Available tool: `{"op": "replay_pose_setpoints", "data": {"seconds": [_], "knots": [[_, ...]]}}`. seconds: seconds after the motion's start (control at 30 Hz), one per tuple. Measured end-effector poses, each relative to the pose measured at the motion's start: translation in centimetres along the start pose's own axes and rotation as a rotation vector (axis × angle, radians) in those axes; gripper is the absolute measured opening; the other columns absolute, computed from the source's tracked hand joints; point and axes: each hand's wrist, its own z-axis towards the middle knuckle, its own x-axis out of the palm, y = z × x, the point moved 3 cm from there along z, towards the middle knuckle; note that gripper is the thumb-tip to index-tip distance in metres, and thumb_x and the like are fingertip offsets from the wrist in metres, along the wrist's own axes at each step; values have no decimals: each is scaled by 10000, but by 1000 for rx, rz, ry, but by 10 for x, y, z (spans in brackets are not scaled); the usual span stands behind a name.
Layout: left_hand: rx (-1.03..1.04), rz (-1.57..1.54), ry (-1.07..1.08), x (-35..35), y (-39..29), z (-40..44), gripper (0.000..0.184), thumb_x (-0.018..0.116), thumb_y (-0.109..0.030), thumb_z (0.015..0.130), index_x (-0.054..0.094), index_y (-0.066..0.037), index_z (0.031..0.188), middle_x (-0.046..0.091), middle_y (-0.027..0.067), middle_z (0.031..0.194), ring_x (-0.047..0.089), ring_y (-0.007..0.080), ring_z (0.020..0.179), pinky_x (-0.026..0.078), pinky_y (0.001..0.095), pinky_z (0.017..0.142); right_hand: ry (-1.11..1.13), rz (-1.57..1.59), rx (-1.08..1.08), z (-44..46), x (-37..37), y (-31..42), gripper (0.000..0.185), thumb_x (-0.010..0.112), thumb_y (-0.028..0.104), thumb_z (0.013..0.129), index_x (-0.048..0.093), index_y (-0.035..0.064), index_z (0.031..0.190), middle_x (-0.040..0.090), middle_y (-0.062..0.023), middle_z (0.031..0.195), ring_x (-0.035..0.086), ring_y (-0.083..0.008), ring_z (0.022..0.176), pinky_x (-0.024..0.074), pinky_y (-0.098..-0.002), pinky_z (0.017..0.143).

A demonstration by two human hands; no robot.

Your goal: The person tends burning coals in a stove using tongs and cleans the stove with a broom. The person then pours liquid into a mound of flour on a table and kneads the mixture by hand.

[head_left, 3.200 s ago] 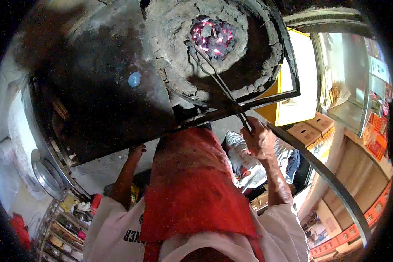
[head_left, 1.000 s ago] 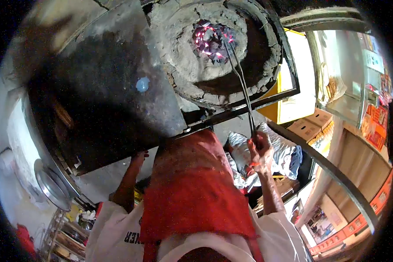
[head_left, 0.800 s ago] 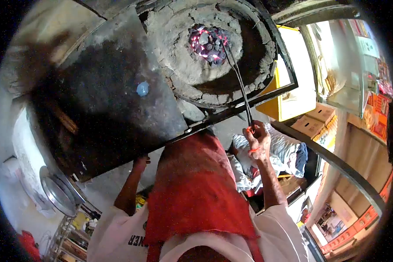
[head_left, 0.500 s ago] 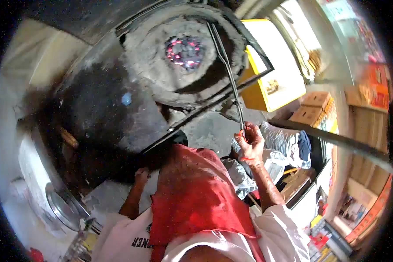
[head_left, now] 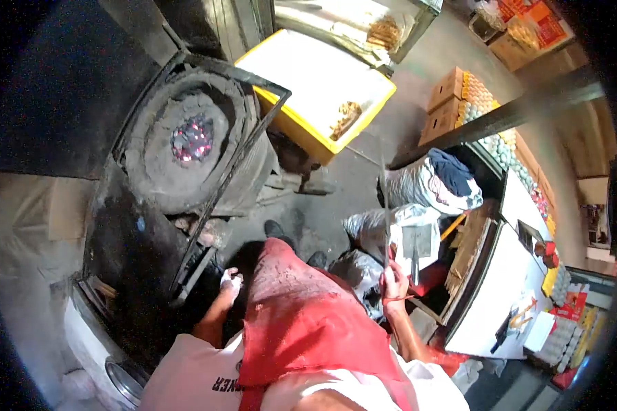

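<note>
The thin metal tongs (head_left: 385,205), long and straight, pointed to the far side, before wrinkled pale sacks (head_left: 418,181). The right hand (head_left: 394,284) was gripping their near end, its forearm (head_left: 411,335) stretched forward. The left hand (head_left: 232,282), fingers loosely uncurled, hung beside the sooty counter (head_left: 130,240), near the round stove (head_left: 175,195) (rough grey clay, with lumpy glowing coals (head_left: 192,139)).

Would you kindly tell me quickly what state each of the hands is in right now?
Left hand: open, fingers loosely bent, nothing visible in it.
Right hand: closed, holding the long metal tongs.
</note>
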Motion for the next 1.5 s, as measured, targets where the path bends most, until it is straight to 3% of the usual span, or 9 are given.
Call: {"op": "replay_pose_setpoints", "data": {"seconds": [0.3, 0.4, 0.47, 0.5, 0.87, 0.97, 1.07, 1.17, 1.5], "knots": [[-18, 276, 67, 43, -62, 59, 237, 545, -59, 835, 573, -45, 1071, 597, 37, 844, 572, 146, 718, 473, 305, 594, -41, 515, 485, 111, -3, 22, 176, 633, 306, 842, 553, 149, 839, 502, 25, 668, 453, -105, 500, 346, -240, 414], [331, 319, 155, 43, -51, 113, 194, 541, -70, 843, 573, -54, 1033, 587, 36, 815, 571, 152, 703, 475, 316, 579, -2, 573, 487, 148, 6, 43, 146, 621, 254, 852, 537, 139, 820, 500, 33, 660, 474, -93, 520, 368, -225, 426], [-22, -460, 453, 57, -66, 131, 124, 541, -77, 852, 572, -68, 971, 570, 32, 781, 567, 158, 683, 481, 324, 568, 7, 568, 499, 173, 14, 62, 135, 621, 235, 847, 537, 135, 814, 500, 33, 656, 472, -93, 519, 372, -225, 430], [239, -49, 258, 68, -87, 116, 63, 550, -97, 862, 566, -81, 921, 554, 28, 756, 559, 153, 665, 484, 318, 569, 27, 570, 492, 192, 17, 68, 135, 621, 235, 847, 537, 135, 814, 500, 33, 656, 472, -93, 519, 372, -225, 430], [-30, -278, -311, 164, -58, 93, 123, 577, -151, 859, 597, -78, 955, 601, 63, 747, 581, 178, 675, 489, 336, 595, 264, 484, 600, 455, 15, 146, 137, 584, 217, 823, 506, 154, 729, 486, 3, 613, 474, -132, 511, 370, -240, 412], [127, 786, -213, 184, -110, 59, 166, 577, -115, 846, 594, -81, 1007, 612, 70, 806, 601, 197, 721, 505, 346, 614, 214, 403, 597, 503, 16, 178, 146, 583, 216, 824, 493, 157, 726, 479, 0, 593, 466, -135, 483, 359, -244, 405], [-289, -64, -124, 202, -116, 35, 201, 565, -107, 849, 591, -76, 1045, 612, 68, 876, 611, 218, 783, 521, 351, 648, 206, 289, 585, 538, 17, 202, 152, 580, 224, 832, 492, 160, 727, 482, 1, 592, 464, -132, 476, 368, -249, 394], [11, -411, 16, 215, -146, 12, 193, 552, -127, 864, 593, -76, 1045, 605, 66, 918, 603, 211, 767, 527, 357, 647, 179, 339, 532, 566, 18, 199, 138, 577, 223, 848, 507, 159, 747, 493, 4, 615, 463, -137, 471, 373, -258, 386], [-56, -429, -70, 239, -178, -25, 146, 541, -48, 835, 598, -72, 967, 568, 49, 815, 573, 192, 698, 529, 355, 594, 293, 373, 685, 593, 21, 175, 226, 563, 289, 861, 470, 175, 689, 464, 12, 597, 424, -143, 457, 331, -262, 399]]}}
